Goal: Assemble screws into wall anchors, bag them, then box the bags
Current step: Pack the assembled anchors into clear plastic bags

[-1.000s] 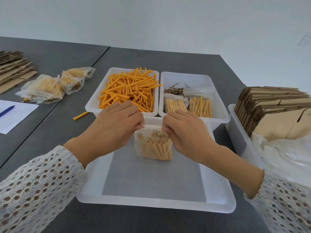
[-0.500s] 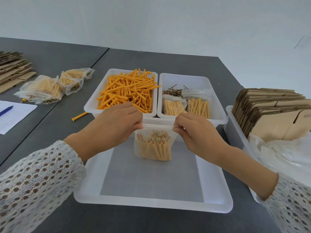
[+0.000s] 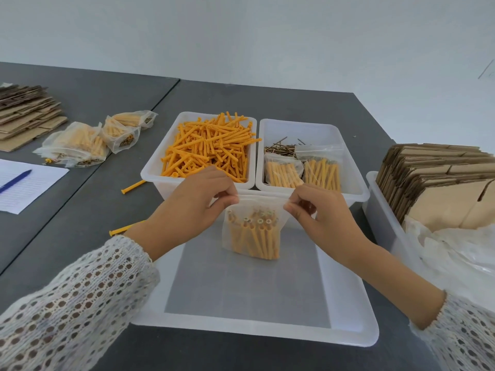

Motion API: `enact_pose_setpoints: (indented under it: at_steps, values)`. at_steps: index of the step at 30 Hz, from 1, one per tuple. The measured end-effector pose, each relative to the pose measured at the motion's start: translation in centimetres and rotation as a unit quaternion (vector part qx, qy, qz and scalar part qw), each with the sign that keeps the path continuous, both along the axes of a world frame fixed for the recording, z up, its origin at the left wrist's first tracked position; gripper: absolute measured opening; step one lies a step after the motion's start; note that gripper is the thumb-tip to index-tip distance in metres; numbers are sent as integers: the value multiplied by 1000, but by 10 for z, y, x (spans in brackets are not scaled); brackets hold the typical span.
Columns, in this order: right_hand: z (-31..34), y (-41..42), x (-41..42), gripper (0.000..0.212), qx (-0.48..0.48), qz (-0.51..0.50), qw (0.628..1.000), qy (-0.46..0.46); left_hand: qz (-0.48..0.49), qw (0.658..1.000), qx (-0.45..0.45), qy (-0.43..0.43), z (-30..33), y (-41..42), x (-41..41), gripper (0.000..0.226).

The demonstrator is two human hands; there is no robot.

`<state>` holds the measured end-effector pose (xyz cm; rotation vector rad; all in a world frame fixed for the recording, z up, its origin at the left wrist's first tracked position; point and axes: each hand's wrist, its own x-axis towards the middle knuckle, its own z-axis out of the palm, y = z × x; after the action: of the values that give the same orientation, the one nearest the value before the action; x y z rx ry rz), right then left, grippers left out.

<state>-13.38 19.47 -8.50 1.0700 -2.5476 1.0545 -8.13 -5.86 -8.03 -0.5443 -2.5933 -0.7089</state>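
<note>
Both hands, left hand (image 3: 198, 207) and right hand (image 3: 318, 212), pinch zip bag (image 3: 254, 231) top corners, now spread apart; seal looks done.

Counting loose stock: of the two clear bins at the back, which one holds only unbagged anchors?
The left back bin, heaped with loose orange anchors. The right back bin holds loose screws plus two filled bags.
</note>
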Motion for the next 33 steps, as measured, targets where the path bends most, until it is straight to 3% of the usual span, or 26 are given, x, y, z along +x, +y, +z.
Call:
enact_pose_setpoints:
  at_steps: [9,14,33]
  values:
    - [-14,-12,8,12,-86,-36,993,-70,15,998,59,24,-10,7,0,6]
    - [-17,-18,9,14,-109,-57,990,-64,26,997,72,17,-12,13,-3,5]
    - [-11,-26,-1,9,-41,-39,998,6,19,998,50,25,-7,22,-12,7]
